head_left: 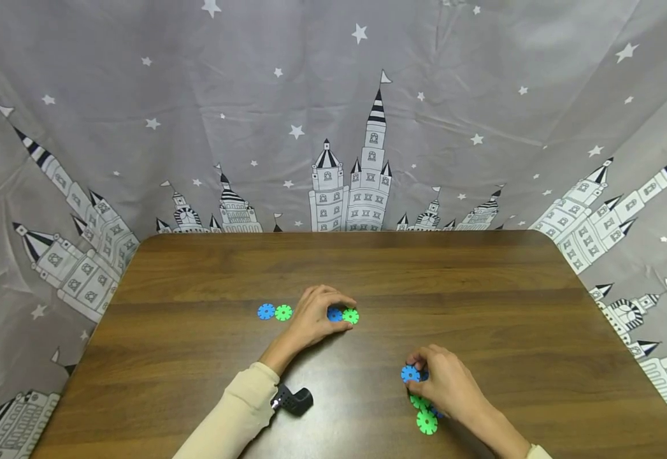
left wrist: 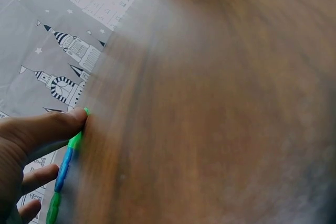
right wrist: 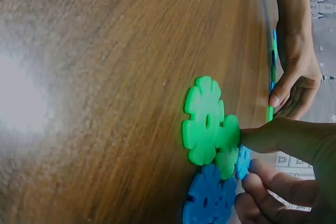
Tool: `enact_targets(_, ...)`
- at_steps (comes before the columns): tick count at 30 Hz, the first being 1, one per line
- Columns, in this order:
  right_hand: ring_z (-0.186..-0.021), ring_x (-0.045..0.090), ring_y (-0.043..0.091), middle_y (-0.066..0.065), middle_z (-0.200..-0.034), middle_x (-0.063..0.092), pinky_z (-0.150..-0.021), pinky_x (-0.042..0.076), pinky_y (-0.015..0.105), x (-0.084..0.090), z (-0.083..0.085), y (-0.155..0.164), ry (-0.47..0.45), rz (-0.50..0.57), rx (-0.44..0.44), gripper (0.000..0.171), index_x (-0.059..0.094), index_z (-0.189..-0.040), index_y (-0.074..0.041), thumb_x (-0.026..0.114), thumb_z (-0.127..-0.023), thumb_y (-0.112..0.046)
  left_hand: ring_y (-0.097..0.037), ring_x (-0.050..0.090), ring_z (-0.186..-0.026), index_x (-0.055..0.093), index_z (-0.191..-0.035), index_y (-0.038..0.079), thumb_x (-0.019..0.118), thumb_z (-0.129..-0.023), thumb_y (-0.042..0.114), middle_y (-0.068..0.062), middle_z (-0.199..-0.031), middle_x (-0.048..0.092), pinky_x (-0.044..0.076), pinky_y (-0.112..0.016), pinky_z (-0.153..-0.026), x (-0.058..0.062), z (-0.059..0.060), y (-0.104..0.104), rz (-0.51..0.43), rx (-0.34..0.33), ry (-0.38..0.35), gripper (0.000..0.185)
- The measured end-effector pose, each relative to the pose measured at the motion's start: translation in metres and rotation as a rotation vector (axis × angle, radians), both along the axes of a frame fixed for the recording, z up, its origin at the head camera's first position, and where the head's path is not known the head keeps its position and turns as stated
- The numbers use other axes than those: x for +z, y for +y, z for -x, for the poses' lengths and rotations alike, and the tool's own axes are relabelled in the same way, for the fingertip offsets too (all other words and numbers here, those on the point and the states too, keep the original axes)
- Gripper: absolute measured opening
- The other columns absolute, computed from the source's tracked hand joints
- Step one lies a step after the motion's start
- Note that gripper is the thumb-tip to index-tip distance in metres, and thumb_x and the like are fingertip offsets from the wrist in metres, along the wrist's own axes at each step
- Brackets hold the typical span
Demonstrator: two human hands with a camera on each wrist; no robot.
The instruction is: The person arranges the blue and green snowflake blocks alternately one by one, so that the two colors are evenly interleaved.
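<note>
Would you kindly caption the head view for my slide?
Left hand touches a blue-green disc row; right hand pinches a blue disc.

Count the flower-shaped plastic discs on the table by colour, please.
Blue discs: 4, including one at the left hand fingers and one pinched by the right hand.
Green discs: 4.
Total: 8 in view; the right hand may hide more.
</note>
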State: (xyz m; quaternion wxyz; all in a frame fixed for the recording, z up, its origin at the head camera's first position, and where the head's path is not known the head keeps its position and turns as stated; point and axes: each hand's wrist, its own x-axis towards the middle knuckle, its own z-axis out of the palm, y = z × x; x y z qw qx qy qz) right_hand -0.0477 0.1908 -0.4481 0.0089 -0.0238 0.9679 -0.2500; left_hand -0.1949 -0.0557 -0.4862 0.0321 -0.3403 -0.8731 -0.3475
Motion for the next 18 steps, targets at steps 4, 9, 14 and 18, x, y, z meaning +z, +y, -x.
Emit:
enact_targets(4, -0.075, 0.055, 0.007, -0.010, -0.079, 0.057, -0.066, 0.049, 0.026, -0.0006, 0.0008, 0.0008, 0.020, 0.013, 0.026, 0.030, 0.070, -0.086, -0.017, 0.088, -0.063, -0.011, -0.020, 0.057, -0.107, 0.075, -0.108, 0.019, 0.088, -0.071, 0.029, 0.002, -0.106, 0.070, 0.033, -0.048, -0.105, 0.0003, -0.0005, -0.0006, -0.004, 0.004, -0.006, 0.041)
enact_targets(9, -0.077, 0.058, 0.007, -0.008, -0.083, 0.056, -0.067, 0.051, 0.023, -0.0012, 0.0013, 0.0011, 0.041, 0.048, 0.095, 0.031, 0.069, -0.089, -0.012, 0.087, -0.065, -0.005, -0.020, 0.057, -0.106, 0.075, -0.108, 0.019, 0.088, -0.071, 0.029, 0.002, -0.106, 0.070, 0.034, -0.048, -0.105, 0.0010, -0.0007, -0.0005, -0.013, 0.004, -0.012, 0.041)
enact_targets(14, -0.078, 0.059, 0.009, -0.006, -0.088, 0.056, -0.066, 0.052, 0.021, -0.0020, 0.0016, 0.0026, 0.067, 0.060, 0.182, 0.031, 0.068, -0.093, -0.009, 0.085, -0.068, -0.002, -0.020, 0.057, -0.106, 0.075, -0.108, 0.018, 0.088, -0.071, 0.028, 0.002, -0.106, 0.070, 0.033, -0.049, -0.105, 0.0006, -0.0012, -0.0002, -0.016, 0.006, -0.019, 0.040)
enact_targets(18, -0.078, 0.059, 0.008, -0.005, -0.090, 0.059, -0.065, 0.052, 0.022, -0.0024, 0.0011, 0.0033, 0.105, 0.032, 0.240, 0.029, 0.070, -0.095, -0.006, 0.082, -0.069, -0.001, -0.020, 0.057, -0.107, 0.075, -0.107, 0.019, 0.088, -0.070, 0.028, 0.001, -0.107, 0.070, 0.034, -0.048, -0.105, -0.0004, -0.0009, 0.0001, -0.012, 0.009, -0.015, 0.040)
